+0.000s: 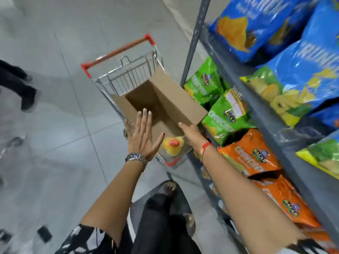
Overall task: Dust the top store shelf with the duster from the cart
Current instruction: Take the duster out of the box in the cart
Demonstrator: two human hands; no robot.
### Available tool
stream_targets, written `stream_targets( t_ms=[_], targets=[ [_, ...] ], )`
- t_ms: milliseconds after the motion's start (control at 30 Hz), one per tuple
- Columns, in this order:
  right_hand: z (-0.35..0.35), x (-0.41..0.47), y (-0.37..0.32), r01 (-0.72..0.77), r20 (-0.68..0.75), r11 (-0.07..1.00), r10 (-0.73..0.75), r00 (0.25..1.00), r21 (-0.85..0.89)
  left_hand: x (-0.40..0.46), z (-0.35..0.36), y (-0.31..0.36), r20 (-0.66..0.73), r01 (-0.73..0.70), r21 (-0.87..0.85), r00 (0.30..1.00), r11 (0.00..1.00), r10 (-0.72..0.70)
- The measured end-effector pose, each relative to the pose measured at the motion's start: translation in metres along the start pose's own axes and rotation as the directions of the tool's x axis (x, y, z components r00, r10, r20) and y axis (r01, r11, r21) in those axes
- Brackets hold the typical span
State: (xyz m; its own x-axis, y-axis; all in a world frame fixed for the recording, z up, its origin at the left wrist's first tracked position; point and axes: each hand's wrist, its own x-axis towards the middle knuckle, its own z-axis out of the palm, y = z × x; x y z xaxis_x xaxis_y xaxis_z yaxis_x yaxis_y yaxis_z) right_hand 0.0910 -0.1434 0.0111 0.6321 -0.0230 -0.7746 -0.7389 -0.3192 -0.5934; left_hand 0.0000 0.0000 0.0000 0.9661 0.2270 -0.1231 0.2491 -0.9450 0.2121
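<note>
A yellow fluffy duster [172, 150] with an orange-red handle end lies in the near end of a small wire shopping cart [128, 75], beside an open cardboard box [174, 99]. My left hand [142, 136] hovers flat over the cart's left rim, fingers spread, holding nothing, its thumb just left of the duster. My right hand [191, 133] stretches toward the box's near flap, just right of and above the duster, with nothing seen in it. The top shelf is out of view.
A grey metal shelf rack [194, 43] stands close on the right, packed with blue, green and orange snack bags [225, 114]. Another person's dark legs [18, 85] are on the tiled floor at left. My own legs [161, 217] are below the cart.
</note>
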Motion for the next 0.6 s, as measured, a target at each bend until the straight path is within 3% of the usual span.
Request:
stream_targets(
  t_ms=[67, 133, 267, 500, 600],
  targets=[
    [0.009, 0.016, 0.017, -0.213, 0.136, 0.954, 0.187, 0.973, 0.210, -0.008, 0.017, -0.007, 0.018, 0.023, 0.028, 1.000, 0.999, -0.024],
    [0.014, 0.027, 0.031, -0.360, 0.210, 0.889, 0.309, 0.928, 0.283, -0.022, 0.035, -0.013, 0.031, 0.038, 0.065, 0.999, 0.997, -0.040],
    [0.030, 0.038, 0.040, -0.471, 0.299, 0.778, 0.371, 0.879, 0.417, -0.033, 0.051, -0.017, 0.038, 0.043, 0.049, 0.998, 0.998, -0.045],
    [0.031, 0.027, 0.020, -0.471, 0.311, 0.849, 0.392, 0.866, 0.241, -0.031, 0.043, -0.024, 0.024, 0.064, 0.096, 0.998, 0.993, -0.066],
    [0.016, 0.013, -0.005, -0.422, 0.312, 0.905, 0.386, 0.868, 0.056, -0.027, 0.027, -0.025, 0.001, 0.066, 0.092, 0.998, 0.994, -0.067]
  ],
)
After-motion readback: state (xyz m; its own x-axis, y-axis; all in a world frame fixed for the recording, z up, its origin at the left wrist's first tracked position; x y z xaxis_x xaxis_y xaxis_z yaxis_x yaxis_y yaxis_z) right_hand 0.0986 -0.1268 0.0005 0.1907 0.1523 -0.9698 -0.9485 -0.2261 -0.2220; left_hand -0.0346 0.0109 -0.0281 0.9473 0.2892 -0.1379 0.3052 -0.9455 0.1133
